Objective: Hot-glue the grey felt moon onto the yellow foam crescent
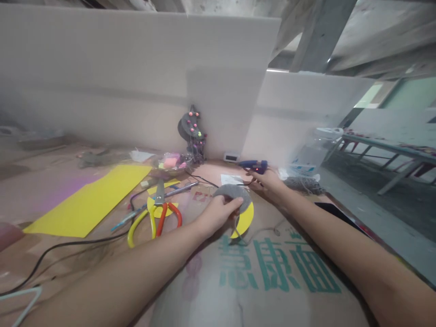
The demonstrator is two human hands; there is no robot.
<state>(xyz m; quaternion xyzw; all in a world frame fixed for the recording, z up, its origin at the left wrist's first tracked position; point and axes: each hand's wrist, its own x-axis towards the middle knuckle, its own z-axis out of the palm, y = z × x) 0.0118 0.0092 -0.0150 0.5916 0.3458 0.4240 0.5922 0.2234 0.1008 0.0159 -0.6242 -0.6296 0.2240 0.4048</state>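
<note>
My left hand [221, 212] pinches a yellow crescent-shaped piece [245, 221] whose upper part is covered in grey yarn [235, 193]. A loose grey strand trails from it over the cardboard. Farther off, my right hand [267, 179] is closed around a dark blue glue gun [254, 165] with a small red light, its nozzle pointing left. Left of my left hand lie scissors [160, 213] with one yellow and one red-orange handle, partly on top of a yellow paper scrap. Against the back wall is a grey crescent ornament [190, 125] with pink beads.
A yellow sheet [91, 200] lies at the left, with a black cord [64, 243] running below it. At the back are a clear bowl of pink things [172, 162] and a small white device [231, 157]. A clear tub [311, 152] and grey yarn [304, 185] sit at the right.
</note>
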